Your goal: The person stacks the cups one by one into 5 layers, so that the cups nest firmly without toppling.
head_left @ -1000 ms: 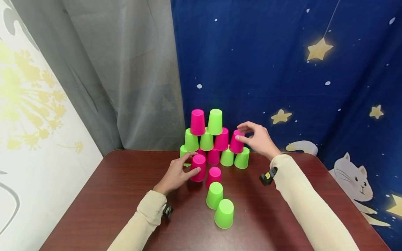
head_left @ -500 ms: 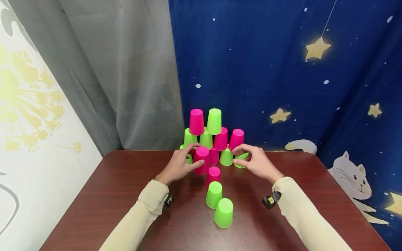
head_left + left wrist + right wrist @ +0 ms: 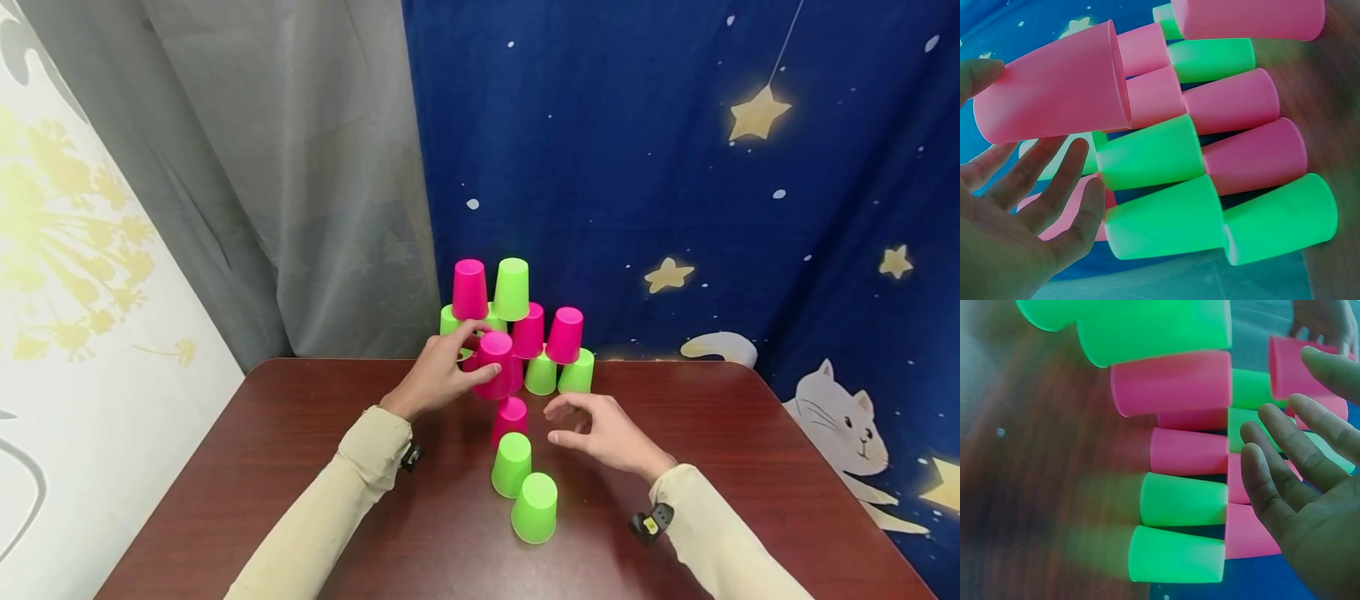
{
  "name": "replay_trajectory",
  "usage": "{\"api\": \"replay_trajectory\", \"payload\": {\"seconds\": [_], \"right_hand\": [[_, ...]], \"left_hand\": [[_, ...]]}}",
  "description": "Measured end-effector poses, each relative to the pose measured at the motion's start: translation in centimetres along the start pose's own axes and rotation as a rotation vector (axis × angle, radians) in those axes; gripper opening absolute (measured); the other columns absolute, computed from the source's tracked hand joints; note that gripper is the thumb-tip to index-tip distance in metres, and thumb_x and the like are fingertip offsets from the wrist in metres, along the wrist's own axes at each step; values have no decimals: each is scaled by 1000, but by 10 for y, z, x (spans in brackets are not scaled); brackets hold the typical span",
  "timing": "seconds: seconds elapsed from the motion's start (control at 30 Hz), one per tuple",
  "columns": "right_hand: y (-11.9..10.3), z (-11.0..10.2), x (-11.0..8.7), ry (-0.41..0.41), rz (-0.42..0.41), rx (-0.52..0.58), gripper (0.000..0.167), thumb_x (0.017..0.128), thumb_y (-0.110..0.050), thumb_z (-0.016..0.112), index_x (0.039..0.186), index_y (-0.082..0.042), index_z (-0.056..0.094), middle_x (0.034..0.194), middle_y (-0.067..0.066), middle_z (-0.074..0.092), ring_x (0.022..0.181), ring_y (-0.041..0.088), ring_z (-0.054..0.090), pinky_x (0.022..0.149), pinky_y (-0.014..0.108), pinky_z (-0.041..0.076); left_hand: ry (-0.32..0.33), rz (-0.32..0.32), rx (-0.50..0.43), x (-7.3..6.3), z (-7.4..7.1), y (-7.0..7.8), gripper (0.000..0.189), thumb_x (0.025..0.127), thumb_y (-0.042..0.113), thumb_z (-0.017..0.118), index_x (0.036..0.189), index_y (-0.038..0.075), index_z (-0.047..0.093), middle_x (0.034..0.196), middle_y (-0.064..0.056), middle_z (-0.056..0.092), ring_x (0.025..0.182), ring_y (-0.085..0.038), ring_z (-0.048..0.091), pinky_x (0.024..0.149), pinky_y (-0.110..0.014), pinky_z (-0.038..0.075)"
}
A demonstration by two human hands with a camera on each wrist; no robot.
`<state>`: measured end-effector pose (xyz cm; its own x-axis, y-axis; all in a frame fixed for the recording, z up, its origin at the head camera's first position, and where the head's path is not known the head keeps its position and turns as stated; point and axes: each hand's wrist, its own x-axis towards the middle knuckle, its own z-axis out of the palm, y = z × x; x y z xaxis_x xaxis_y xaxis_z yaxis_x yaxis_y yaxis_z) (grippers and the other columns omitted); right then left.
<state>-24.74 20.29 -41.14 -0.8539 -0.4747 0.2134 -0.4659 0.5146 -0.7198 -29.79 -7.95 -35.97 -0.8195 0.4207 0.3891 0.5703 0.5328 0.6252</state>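
Observation:
My left hand pinches an upside-down pink cup between thumb and fingers, in front of the cup stack. In the left wrist view this pink cup is off the table, at the height of the stack's upper rows. The stack has a pink cup and a green cup on its third level; another pink cup is at the right end of the second. My right hand holds nothing, its fingers loosely bent, right of a pink cup standing on the table.
Two more green cups stand upside down toward the front, one green cup behind the nearest green cup. The dark wooden table ends at a blue star-printed curtain and a grey curtain.
My left hand has raised the pink cup and carried it forward and slightly right. My right hand has left the pink cup at the second row's right end and drawn back toward the front.

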Motion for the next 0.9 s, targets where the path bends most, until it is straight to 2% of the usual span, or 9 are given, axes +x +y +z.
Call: {"api": "replay_trajectory", "payload": {"seconds": [0.2,0.4,0.57,0.9], "right_hand": [[5,11,-7,-22,-16,12,27,87,-24,79,111,-16,69,105,5,75,97,27,70,75,25,56],[7,19,-12,-36,-24,42,27,87,-25,78,111,-16,69,106,11,74,97,28,70,75,26,57],[8,23,-15,-43,-10,50,27,87,-23,78,111,-14,69,106,12,74,97,26,70,74,25,56],[11,25,-16,-27,-11,49,26,86,-19,78,111,-16,69,105,9,75,95,25,71,74,23,56]], "left_hand": [[2,14,4,11,-3,6,51,87,27,78,131,16,54,113,-7,73,103,-22,71,87,-41,61],[9,17,-25,24,-7,10,51,87,28,78,130,14,54,120,-7,71,105,-23,71,88,-42,60],[-9,3,-39,35,-7,16,50,88,30,77,129,14,54,119,-7,71,105,-24,72,88,-44,60],[-30,0,-26,57,-8,31,50,89,30,75,131,15,54,117,-8,72,107,-23,71,84,-35,61]]}}
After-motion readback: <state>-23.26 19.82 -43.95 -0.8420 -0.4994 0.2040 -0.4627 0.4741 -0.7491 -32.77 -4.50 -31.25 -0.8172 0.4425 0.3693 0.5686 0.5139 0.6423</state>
